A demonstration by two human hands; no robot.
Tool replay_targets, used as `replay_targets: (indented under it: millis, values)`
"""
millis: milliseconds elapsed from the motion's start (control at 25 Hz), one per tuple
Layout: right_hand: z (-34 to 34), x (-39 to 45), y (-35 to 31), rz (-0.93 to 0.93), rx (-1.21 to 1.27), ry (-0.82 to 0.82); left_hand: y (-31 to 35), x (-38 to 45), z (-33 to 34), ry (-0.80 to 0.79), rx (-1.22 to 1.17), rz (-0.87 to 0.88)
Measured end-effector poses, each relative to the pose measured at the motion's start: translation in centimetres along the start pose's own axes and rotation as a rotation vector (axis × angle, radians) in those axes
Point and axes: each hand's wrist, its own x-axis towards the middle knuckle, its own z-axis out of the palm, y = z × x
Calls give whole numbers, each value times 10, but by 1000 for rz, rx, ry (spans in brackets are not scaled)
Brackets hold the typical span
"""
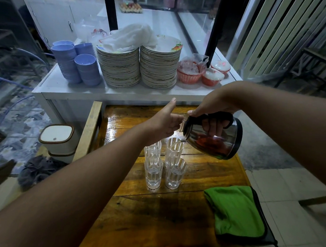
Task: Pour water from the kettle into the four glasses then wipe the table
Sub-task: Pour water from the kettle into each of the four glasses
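Note:
My right hand grips the black handle of a steel kettle, tilted left, its spout over the far right glass with a thin stream of water running in. My left hand rests against the kettle's lid end, thumb raised. Several clear glasses stand in a tight square on the wooden table: the far left glass is partly hidden by my left wrist, the near left glass and near right glass hold water. A folded green cloth lies at the table's right edge.
Behind the table stands a white counter with stacked plates, blue bowls, a white cloth and red baskets. A small white bin and a grey rag sit on the floor at left. The table's far part looks wet.

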Motion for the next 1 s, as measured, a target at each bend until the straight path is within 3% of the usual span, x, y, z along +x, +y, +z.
replay_targets:
  millis: [640,1000]
  values:
    - [2,-3,2,-37,-19,3,3,-10,-2,39,-12,11]
    - [25,15,48,-180,98,73,-1,-5,14,40,42,-22]
